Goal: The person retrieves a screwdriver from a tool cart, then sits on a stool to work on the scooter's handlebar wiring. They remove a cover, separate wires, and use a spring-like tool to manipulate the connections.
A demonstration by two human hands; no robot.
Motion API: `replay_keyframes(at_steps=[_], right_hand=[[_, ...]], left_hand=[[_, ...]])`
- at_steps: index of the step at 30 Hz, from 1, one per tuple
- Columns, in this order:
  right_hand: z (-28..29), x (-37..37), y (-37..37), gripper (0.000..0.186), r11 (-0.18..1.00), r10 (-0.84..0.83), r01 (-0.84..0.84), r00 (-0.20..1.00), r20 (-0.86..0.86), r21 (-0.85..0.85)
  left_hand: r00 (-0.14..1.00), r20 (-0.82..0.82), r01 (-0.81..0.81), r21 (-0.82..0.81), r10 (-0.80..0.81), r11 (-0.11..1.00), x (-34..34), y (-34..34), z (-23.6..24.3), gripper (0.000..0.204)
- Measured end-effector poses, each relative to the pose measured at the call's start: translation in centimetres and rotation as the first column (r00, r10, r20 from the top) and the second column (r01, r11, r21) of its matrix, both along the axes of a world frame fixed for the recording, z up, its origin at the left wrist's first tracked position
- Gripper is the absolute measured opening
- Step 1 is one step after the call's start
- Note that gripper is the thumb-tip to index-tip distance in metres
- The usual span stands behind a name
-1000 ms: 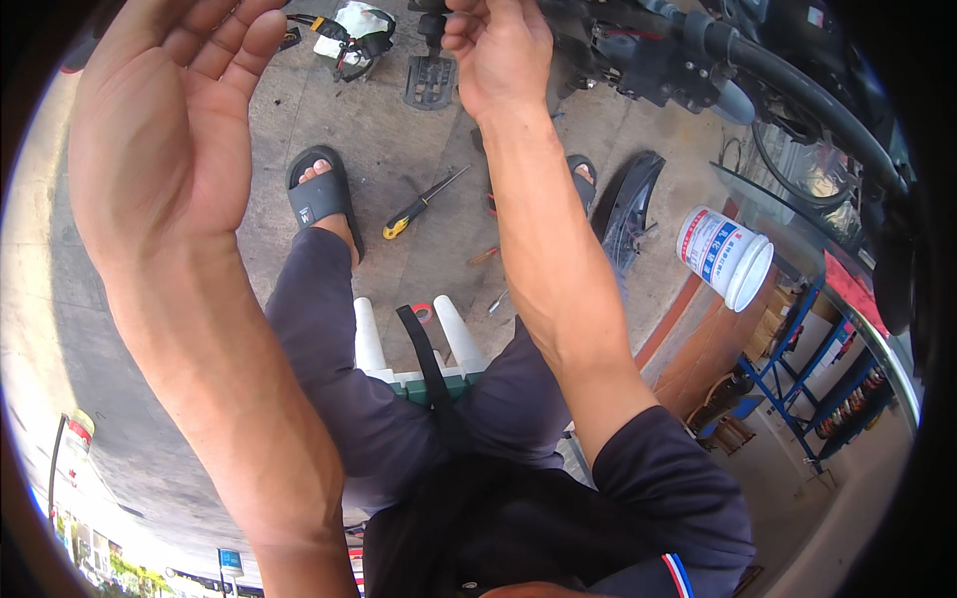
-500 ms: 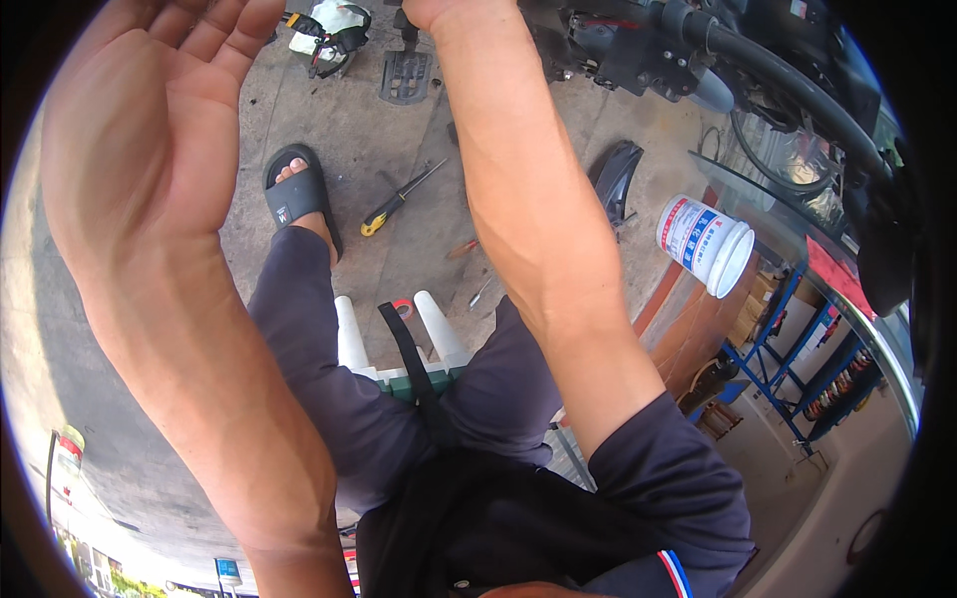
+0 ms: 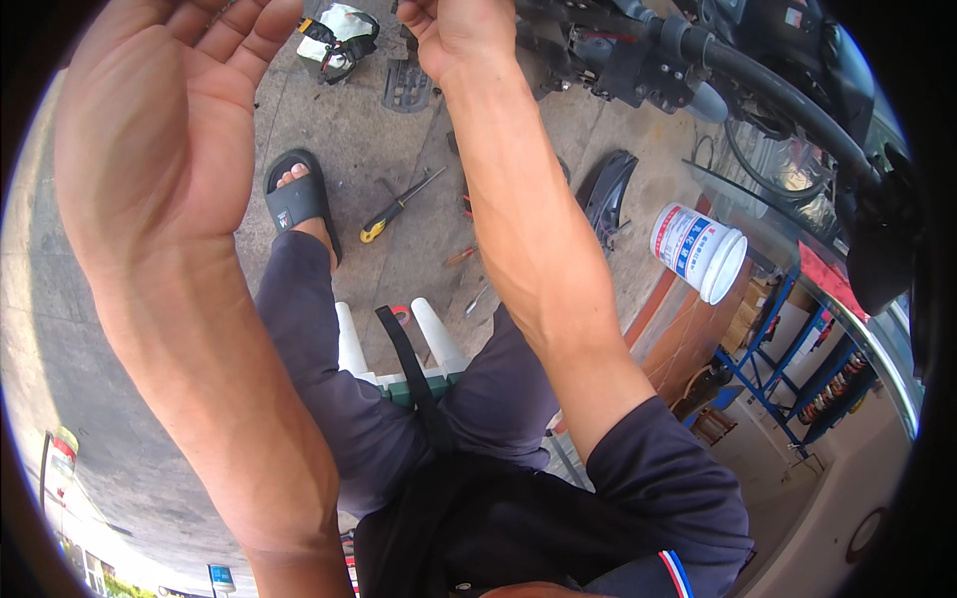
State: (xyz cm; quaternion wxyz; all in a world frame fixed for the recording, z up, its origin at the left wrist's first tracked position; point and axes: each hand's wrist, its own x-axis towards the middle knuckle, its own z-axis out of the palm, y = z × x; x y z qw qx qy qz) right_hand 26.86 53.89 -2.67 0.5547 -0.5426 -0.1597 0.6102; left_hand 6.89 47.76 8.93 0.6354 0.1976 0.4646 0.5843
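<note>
Loosely open left hand [image 3: 167, 125], contact unclear

Left hand [image 3: 155, 140] and right hand [image 3: 474, 40] cut off at far edge; grip not discernible. Right forearm [image 3: 528, 209] hides most of right slipper [image 3: 565, 168]. Dark machine [image 3: 653, 65], far right, partly cut off.

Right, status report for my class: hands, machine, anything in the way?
Left hand palm showing, partly out of frame. Right hand beside black machine, contact unclear. Screwdriver on floor, apart from both hands.
</note>
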Motion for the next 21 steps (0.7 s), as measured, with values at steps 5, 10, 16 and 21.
replay_keyframes(at_steps=[5,10,16,21], right_hand=[[-0.6,0.0,-0.8,0.011,0.996,-0.007,0.010,1.000,-0.030,0.094],[-1.0,0.0,-1.1,0.006,0.985,0.007,0.042,0.960,-0.280,0.170],[-0.6,0.3,-0.2,0.010,0.996,0.013,0.015,0.946,-0.323,0.086],[-0.3,0.1,0.4,0.011,0.997,0.069,-0.049,0.928,-0.367,0.065]], left_hand=[[0.998,0.027,-0.055,0.021,0.054,0.998,0.3,0.3,0.3,0.032],[0.939,-0.069,-0.338,-0.013,0.336,0.941,0.4,0.6,0.6,0.022],[0.915,-0.138,-0.399,-0.165,0.379,0.902,-0.4,1.1,-0.7,0.029],[0.875,-0.269,-0.452,-0.152,0.403,0.879,0.6,1.7,-1.7,0.032]])
